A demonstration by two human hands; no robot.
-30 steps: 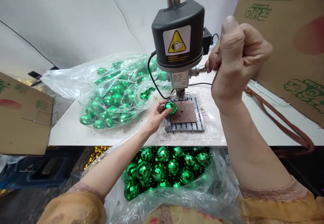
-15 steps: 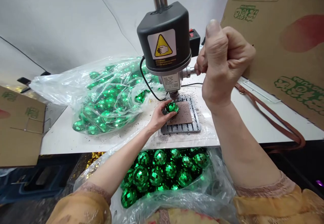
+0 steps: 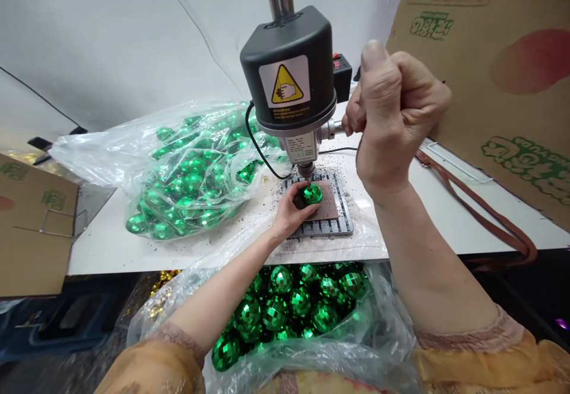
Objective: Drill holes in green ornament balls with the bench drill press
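My left hand (image 3: 291, 208) grips a shiny green mirrored ball (image 3: 312, 193) between thumb and fingers, just below the chuck (image 3: 305, 169) of a bench drill press (image 3: 289, 73). Under the ball lies a brown board (image 3: 328, 207) on the slotted metal base (image 3: 345, 224). Up at the right, my right hand (image 3: 392, 109) is closed around the drill press's feed lever (image 3: 337, 126), most of which the fingers hide. Dark shavings are scattered over the base and the table around it.
A clear bag of green balls (image 3: 187, 186) lies left on the white table (image 3: 107, 251). Another open plastic bag of green balls (image 3: 285, 305) sits in front, below the table edge. Cardboard boxes (image 3: 472, 79) flank both sides, and a brown strap (image 3: 481, 210) lies at right.
My left hand has moved slightly right and toward me with the green ball, which has shifted over the brown board. My right hand stays at the lever.
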